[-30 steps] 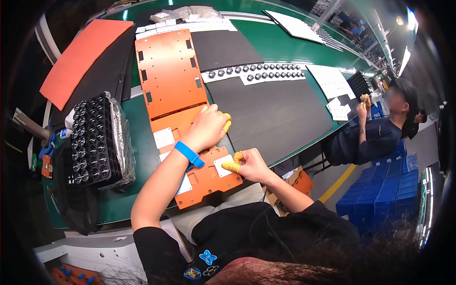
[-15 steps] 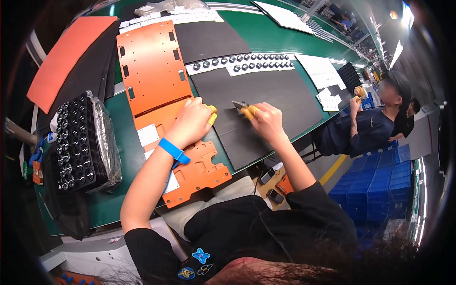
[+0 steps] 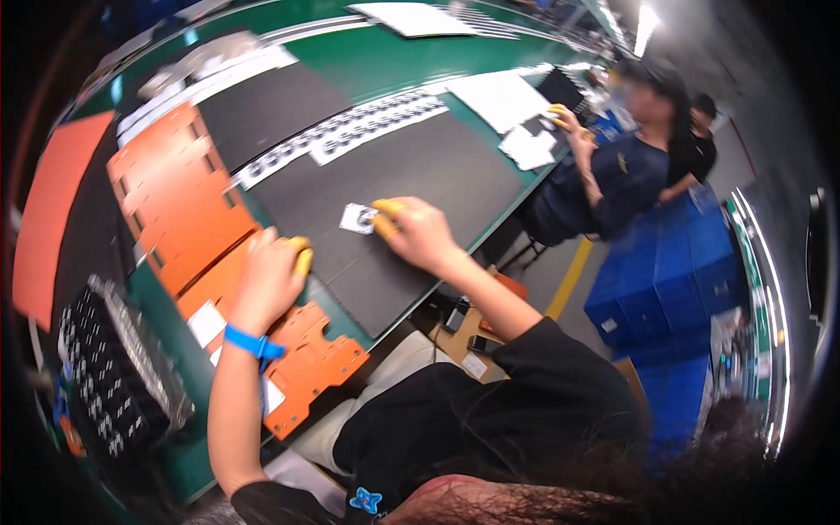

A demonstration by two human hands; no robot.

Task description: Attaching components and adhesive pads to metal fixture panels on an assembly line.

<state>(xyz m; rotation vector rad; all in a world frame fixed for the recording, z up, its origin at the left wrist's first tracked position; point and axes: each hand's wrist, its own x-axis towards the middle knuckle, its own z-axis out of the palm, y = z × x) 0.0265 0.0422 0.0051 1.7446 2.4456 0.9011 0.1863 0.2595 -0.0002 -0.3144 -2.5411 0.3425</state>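
Note:
My right hand (image 3: 416, 232), with yellow finger covers, pinches a small white card with a round black part (image 3: 353, 219) on it, above the dark mat (image 3: 464, 166). My left hand (image 3: 273, 273), also in yellow finger covers and with a blue wrist strap, is curled over the orange perforated plate (image 3: 179, 197). Its fingers are closed, and what they may hold is hidden. Below that hand lies an orange block with cut-outs (image 3: 315, 359), with white cards (image 3: 206, 324) set along its left side.
Rows of round black parts on white strips (image 3: 385, 127) line the mat's far edge. A black tray of round parts (image 3: 105, 376) stands at left, beside an orange-red sheet (image 3: 61, 210). A co-worker (image 3: 604, 175) stands at right near stacked blue crates (image 3: 669, 280).
The view has turned, shifting the bench leftward and blurring it. In my right hand the white card with the black part now shows; earlier a dark pointed item showed at those fingers.

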